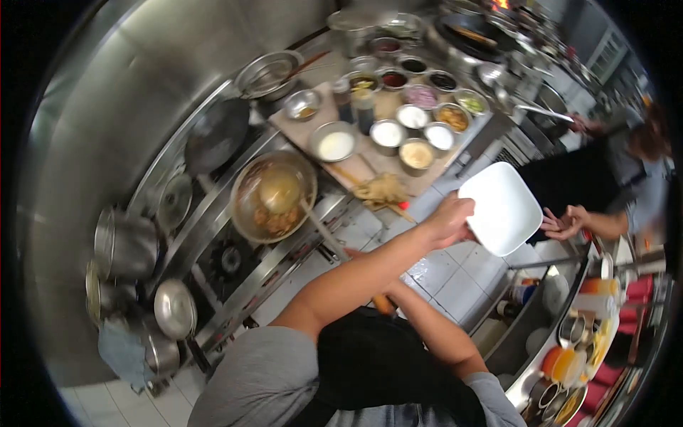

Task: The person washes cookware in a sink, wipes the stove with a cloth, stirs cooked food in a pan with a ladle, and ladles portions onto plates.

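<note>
My left hand (452,219) grips the near left edge of an empty white square dish (502,208), held out over the floor. My left forearm crosses over my right arm. My right hand (353,252), mostly hidden behind that forearm, is on the long handle of a ladle (280,191). The ladle's bowl is over a metal pan (242,218) with brown food in it, at the stove. A co-worker's hand (563,223) is close to the dish's right edge, fingers spread; contact cannot be made out.
Metal bowls of ingredients (388,134) crowd a board beyond the pan. Lidded pots (126,243) and a wok (218,135) stand at the left. A shelf unit (526,313) and a counter with orange containers (564,365) are at the right. The co-worker (580,171) stands beyond the dish.
</note>
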The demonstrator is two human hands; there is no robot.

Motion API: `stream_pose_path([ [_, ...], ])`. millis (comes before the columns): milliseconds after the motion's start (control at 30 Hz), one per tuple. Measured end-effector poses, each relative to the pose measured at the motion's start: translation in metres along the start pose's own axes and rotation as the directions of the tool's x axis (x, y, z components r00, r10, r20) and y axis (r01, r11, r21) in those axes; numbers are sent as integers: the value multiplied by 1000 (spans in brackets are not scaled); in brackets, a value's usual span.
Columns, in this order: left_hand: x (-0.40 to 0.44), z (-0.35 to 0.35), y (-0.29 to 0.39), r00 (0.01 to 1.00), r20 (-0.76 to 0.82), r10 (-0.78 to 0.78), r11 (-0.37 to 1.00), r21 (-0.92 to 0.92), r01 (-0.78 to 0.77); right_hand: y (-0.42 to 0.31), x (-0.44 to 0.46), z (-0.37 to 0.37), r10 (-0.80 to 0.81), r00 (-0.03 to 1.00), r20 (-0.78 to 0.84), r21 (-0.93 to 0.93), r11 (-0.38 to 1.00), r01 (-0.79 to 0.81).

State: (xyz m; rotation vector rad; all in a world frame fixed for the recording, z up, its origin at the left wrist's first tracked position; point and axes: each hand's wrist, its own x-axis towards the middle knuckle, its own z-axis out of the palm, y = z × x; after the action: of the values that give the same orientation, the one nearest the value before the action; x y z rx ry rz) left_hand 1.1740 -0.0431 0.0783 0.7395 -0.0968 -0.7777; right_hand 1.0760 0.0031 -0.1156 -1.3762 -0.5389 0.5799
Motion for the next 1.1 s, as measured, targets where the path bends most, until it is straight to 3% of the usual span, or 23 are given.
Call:
stream_pose_path([
  [33, -37, -17, 21, 997, -66, 26, 999, -25, -28, 1, 15, -9, -12, 1000, -17, -156, 988, 9],
  [100, -112, -67, 57, 958, -269, 100, 995, 7, -102, -41, 45, -14, 372, 928, -16, -303, 883, -359],
  [133, -143, -124, 59, 953, -212, 216, 974, -20, -225, -47, 63, -17, 299, 953, -56, -405, 865, -295],
  [167, -190, -144, 80, 909, -335, 246, 968, 32, -250, -44, 82, -17, 50, 996, -79, -568, 819, -87],
  [200, -236, -164, 102, 849, -453, 271, 962, 87, -260, -46, 99, -17, -114, 989, -98, -695, 719, 14],
  [233, -276, -201, 107, 741, -574, 349, 934, 153, -322, -45, 117, -16, -289, 952, -104, -801, 591, 92],
  [267, -316, -223, 118, 669, -600, 439, 898, 256, -359, -79, 123, -5, 168, 955, -244, -696, 655, -294],
  [333, -384, -267, 129, 457, -706, 541, 836, 394, -382, -62, 139, 6, 133, 949, -287, -732, 609, -307],
  [400, -433, -309, 125, 130, -844, 520, 824, 456, -336, -45, 148, 30, 184, 924, -337, -717, 586, -378],
  [433, -457, -339, 118, 81, -854, 513, 827, 467, -313, -40, 147, 44, 211, 926, -313, -715, 589, -376],
  [467, -480, -366, 108, 78, -869, 488, 835, 439, -332, -35, 142, 57, 165, 950, -265, -706, 638, -308],
  [533, -509, -409, 98, 82, -896, 436, 849, 380, -369, -60, 139, 75, 270, 929, -252, -640, 674, -369],
  [600, -515, -422, 95, 56, -908, 414, 850, 364, -381, -80, 142, 79, 363, 866, -343, -619, 606, -500],
  [633, -519, -427, 92, 40, -915, 401, 851, 356, -387, -75, 143, 75, 284, 886, -366, -653, 599, -462],
  [667, -525, -440, 87, 65, -916, 395, 862, 346, -370, -70, 144, 70, 202, 900, -387, -689, 586, -428],
  [733, -530, -469, 74, 126, -914, 387, 881, 326, -342, -91, 152, 72, 290, 846, -449, -640, 556, -530],
  [800, -519, -469, 70, 134, -912, 389, 865, 312, -392, -65, 132, 80, 329, 826, -457, -602, 570, -560],
  [867, -509, -466, 74, 138, -921, 364, 867, 281, -412, -74, 129, 117, 563, 699, -441, -285, 651, -703],
  [900, -507, -469, 73, 192, -911, 365, 867, 258, -426, -88, 137, 134, 677, 653, -339, 16, 698, -716],
  [1000, -494, -469, 69, 221, -914, 342, 874, 222, -433, -72, 144, 127, 730, 610, -309, 310, 683, -661],
  [1033, -490, -467, 70, 217, -918, 333, 873, 214, -438, -67, 143, 132, 683, 638, -355, 179, 720, -671],
  [1100, -489, -465, 73, 233, -918, 321, 885, 202, -420, -67, 139, 152, 673, 635, -379, 111, 715, -690],
])
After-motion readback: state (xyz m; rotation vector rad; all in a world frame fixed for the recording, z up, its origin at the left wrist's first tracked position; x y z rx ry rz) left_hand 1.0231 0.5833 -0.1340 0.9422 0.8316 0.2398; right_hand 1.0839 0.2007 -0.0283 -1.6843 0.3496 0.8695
